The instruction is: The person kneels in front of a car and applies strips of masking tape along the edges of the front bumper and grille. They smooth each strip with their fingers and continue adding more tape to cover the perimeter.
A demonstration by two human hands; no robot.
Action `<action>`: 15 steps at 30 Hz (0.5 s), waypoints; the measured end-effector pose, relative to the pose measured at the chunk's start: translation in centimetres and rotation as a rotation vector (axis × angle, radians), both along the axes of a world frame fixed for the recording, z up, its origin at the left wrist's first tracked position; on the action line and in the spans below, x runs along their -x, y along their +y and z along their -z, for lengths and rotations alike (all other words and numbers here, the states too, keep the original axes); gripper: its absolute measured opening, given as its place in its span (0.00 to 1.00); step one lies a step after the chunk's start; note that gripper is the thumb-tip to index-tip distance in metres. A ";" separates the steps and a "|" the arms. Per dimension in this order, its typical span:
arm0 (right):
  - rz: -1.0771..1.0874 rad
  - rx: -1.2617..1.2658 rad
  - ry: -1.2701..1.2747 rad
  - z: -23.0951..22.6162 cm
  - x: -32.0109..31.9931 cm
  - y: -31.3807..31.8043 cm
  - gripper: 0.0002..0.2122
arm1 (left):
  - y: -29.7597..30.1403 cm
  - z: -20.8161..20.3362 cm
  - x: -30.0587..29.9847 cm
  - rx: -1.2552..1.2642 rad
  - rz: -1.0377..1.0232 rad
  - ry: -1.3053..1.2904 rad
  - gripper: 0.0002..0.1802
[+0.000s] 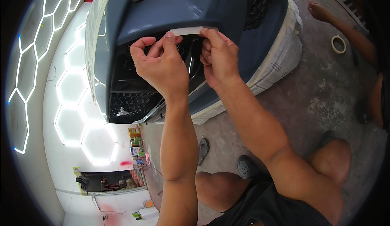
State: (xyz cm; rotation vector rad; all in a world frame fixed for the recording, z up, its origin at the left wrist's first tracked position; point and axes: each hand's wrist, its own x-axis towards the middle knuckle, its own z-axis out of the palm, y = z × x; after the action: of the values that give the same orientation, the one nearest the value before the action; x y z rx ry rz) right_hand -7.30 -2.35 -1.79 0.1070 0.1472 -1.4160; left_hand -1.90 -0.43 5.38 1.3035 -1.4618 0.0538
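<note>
A short strip of pale masking tape [187,31] lies along the edge of a dark grey-blue car bumper [162,17], just above its black grille [134,77]. My left hand [164,69] pinches the strip's left end at the fingertips, its other fingers bent. The right end is between the thumb and curled forefinger of my right hand [221,55]. How firmly the strip sticks to the panel I cannot tell. Pale masking tape and printed paper [280,59] cover the bumper's lower right border.
A tape roll [338,44] lies on the concrete floor [300,100] at right, near another person's hand [319,12]. A flip-flop [203,151] is on the floor below my arms. Cans and bottles [136,144] line the wall under glowing hexagonal lights [73,86].
</note>
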 end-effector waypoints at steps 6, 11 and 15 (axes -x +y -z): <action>0.015 0.002 0.016 -0.1 0.1 -0.1 0.05 | 0.0 0.0 0.4 0.000 0.027 0.030 0.16; 0.003 0.004 0.017 0.0 0.1 -0.1 0.05 | 0.1 -0.2 0.5 -0.020 0.003 0.017 0.16; -0.016 0.002 0.012 0.1 0.1 0.0 0.05 | 0.0 -0.1 0.3 -0.016 0.006 0.004 0.17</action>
State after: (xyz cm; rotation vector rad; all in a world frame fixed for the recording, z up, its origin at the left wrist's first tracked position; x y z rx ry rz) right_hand -7.37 -2.37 -1.89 0.0958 0.1566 -1.4014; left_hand -2.25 -0.39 5.50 1.3116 -1.4652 0.0353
